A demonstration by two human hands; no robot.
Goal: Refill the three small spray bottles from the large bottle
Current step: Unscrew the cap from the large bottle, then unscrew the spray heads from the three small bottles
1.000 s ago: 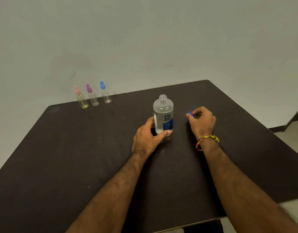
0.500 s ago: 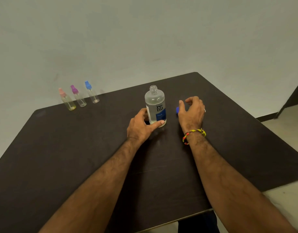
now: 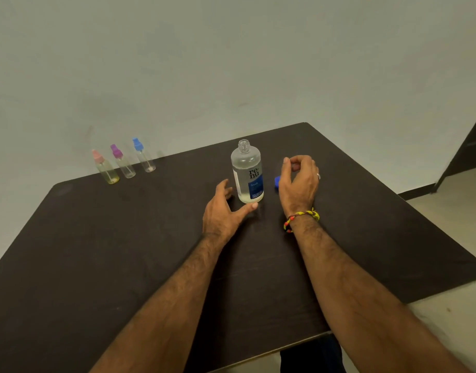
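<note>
I see a dark table against a pale wall. One large bottle stands upright mid-table, open neck up, one blue cap lying to its right. Three small spray bottles line the far left edge, upright. My left hand is spread open, thumb touching the bottle's base; my right hand hovers loosely curled, holding nothing.

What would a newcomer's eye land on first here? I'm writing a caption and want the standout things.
First the large bottle, uncapped and upright mid-table, with an open left hand at its base and the right hand beside it. A blue cap lies on the dark table between bottle and right hand. At the far left edge stand three small spray bottles: pink, purple, blue.
</note>
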